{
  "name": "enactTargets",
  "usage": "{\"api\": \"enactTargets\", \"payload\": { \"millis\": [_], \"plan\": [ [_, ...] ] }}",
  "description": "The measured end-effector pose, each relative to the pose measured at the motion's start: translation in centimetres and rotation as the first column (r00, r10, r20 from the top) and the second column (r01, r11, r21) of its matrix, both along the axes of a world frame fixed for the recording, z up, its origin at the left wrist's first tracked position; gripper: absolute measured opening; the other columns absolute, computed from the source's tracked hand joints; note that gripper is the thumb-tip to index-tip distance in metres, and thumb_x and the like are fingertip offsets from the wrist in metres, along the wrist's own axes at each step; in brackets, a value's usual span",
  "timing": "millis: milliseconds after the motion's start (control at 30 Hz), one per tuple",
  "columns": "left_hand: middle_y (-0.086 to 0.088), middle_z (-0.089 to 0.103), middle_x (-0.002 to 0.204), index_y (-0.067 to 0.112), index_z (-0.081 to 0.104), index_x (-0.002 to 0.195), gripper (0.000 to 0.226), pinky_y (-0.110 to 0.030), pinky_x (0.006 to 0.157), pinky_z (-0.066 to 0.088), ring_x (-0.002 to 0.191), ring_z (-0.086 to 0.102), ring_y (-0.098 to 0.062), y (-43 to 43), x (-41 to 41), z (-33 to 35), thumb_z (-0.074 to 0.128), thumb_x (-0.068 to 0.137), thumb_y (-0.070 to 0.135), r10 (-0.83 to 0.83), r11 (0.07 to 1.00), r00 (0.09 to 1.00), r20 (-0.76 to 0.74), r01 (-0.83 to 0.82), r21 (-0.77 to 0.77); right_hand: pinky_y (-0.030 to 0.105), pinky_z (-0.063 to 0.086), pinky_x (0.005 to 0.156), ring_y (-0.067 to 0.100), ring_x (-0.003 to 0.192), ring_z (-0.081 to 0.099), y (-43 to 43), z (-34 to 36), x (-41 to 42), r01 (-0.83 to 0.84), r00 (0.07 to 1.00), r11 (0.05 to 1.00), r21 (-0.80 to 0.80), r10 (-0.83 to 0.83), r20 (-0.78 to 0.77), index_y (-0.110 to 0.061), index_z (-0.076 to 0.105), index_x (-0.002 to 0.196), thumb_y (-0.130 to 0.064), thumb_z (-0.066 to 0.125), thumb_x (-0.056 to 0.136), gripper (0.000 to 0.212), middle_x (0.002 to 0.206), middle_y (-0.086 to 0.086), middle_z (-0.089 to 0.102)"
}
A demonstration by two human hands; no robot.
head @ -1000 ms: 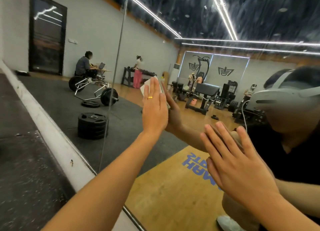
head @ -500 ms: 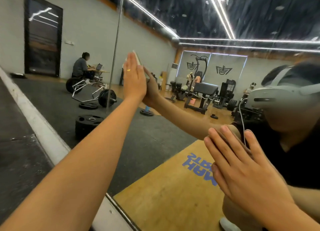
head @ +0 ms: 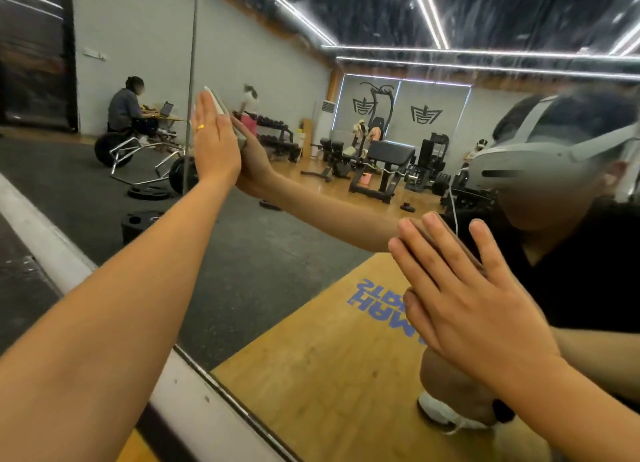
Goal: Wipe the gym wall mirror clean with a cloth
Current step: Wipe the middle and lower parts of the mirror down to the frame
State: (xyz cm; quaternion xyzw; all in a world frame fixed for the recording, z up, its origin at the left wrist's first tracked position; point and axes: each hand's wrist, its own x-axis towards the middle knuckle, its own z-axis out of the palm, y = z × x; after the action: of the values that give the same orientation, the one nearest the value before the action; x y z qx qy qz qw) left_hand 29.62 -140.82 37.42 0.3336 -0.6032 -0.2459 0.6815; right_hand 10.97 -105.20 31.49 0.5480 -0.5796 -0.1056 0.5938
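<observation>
The wall mirror (head: 311,239) fills most of the view and shows the gym behind me. My left hand (head: 213,139), arm stretched out, lies flat with straight fingers and presses a pale cloth (head: 219,101) against the glass close to a vertical seam between mirror panels. Only the cloth's thin edge shows past my fingertips. My right hand (head: 460,295) rests flat on the glass at the lower right, fingers spread and straight, holding nothing.
A white ledge (head: 52,246) runs along the mirror's bottom edge with dark floor to its left. The reflection shows weight plates (head: 138,222), a barbell frame, benches, machines, a seated person at a desk and me wearing a headset.
My left hand has slid the cloth up and to the left across the glass, reaching the panel seam. My right hand has stayed flat in about the same spot.
</observation>
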Motion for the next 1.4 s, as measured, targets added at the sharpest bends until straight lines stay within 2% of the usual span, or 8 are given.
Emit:
{"api": "enactTargets", "payload": {
  "millis": [167,267,600,900,1067,1133,1300,1400],
  "plan": [
    [0.004,0.011,0.173,0.020,0.014,0.166,0.054,-0.020,0.122,0.000,0.159,0.005,-0.011,2.6,-1.7,-9.0,0.023,0.114,0.034,-0.029,0.998,0.999,-0.038,0.031,0.054,0.062,0.011,0.126,0.036,0.158,0.014,0.2,-0.3,-0.2,0.000,1.000,1.000,-0.002,0.000,0.004,-0.004,0.026,0.161,-0.037,0.036,0.104,0.067,0.169,0.018,0.018],
    [0.002,0.007,0.174,0.015,0.011,0.166,0.055,-0.025,0.127,-0.001,0.160,0.002,-0.013,2.8,-1.1,-14.6,0.023,0.115,0.029,-0.046,0.990,0.999,-0.002,0.046,0.135,0.061,0.008,0.126,0.036,0.158,0.013,0.2,-0.2,0.0,-0.006,1.000,1.000,-0.010,0.006,-0.001,-0.004,0.025,0.161,-0.038,0.036,0.104,0.068,0.170,0.019,0.017],
    [0.002,0.007,0.174,0.014,0.011,0.166,0.056,-0.019,0.126,-0.004,0.159,-0.001,-0.011,3.4,-2.1,-14.1,0.025,0.113,0.027,-0.022,0.999,1.000,-0.006,0.022,-0.033,0.063,0.012,0.125,0.036,0.158,0.011,-0.2,0.2,0.0,0.009,0.999,1.000,-0.024,-0.010,-0.031,-0.005,0.023,0.162,-0.039,0.031,0.106,0.066,0.170,0.018,0.017],
    [0.000,0.003,0.174,0.015,0.010,0.166,0.054,-0.026,0.125,-0.002,0.160,-0.003,-0.018,2.9,-1.5,-13.5,0.023,0.114,0.025,-0.031,0.984,0.998,-0.049,0.039,0.176,0.063,0.009,0.125,0.035,0.159,0.009,-0.3,0.1,0.2,0.006,0.999,1.000,-0.015,-0.006,-0.038,-0.007,0.021,0.163,-0.038,0.025,0.108,0.064,0.171,0.016,0.015],
    [0.008,-0.001,0.170,0.012,0.008,0.165,0.062,-0.026,0.127,-0.004,0.158,-0.008,-0.010,7.9,-2.5,-17.2,0.028,0.107,0.014,-0.084,0.953,0.980,0.179,0.132,-0.274,0.062,0.006,0.126,0.035,0.159,0.009,-0.3,-0.4,0.3,-0.005,1.000,1.000,-0.028,0.004,-0.031,-0.008,0.024,0.162,-0.040,0.025,0.108,0.063,0.171,0.015,0.016],
    [-0.001,0.001,0.173,0.011,0.010,0.165,0.064,-0.021,0.126,-0.006,0.160,-0.005,-0.019,5.9,-1.9,-16.8,0.028,0.104,0.012,-0.076,0.955,0.971,0.227,0.137,-0.264,0.061,0.005,0.126,0.035,0.159,0.009,-0.5,-0.3,0.5,-0.004,0.999,1.000,-0.022,0.003,-0.032,-0.008,0.024,0.162,-0.039,0.023,0.108,0.063,0.171,0.014,0.016],
    [0.005,0.003,0.174,0.018,0.012,0.166,0.059,-0.007,0.117,-0.007,0.159,-0.006,-0.015,9.6,-5.0,-15.0,0.028,0.109,0.020,-0.122,0.992,0.991,-0.062,0.123,0.022,0.060,0.002,0.126,0.034,0.159,0.008,0.0,-0.3,0.0,0.034,0.998,0.999,-0.010,-0.034,-0.051,-0.008,0.022,0.163,-0.039,0.023,0.108,0.063,0.171,0.014,0.015],
    [0.017,0.001,0.168,0.017,0.010,0.166,0.062,-0.016,0.123,-0.006,0.155,-0.011,-0.004,11.8,-5.6,-15.0,0.031,0.107,0.017,-0.172,0.968,0.984,0.036,0.176,-0.180,0.060,0.001,0.126,0.034,0.159,0.009,0.0,-0.3,0.2,0.030,0.998,0.999,-0.023,-0.031,-0.049,-0.008,0.024,0.163,-0.039,0.022,0.108,0.063,0.171,0.015,0.016]
  ]
}}
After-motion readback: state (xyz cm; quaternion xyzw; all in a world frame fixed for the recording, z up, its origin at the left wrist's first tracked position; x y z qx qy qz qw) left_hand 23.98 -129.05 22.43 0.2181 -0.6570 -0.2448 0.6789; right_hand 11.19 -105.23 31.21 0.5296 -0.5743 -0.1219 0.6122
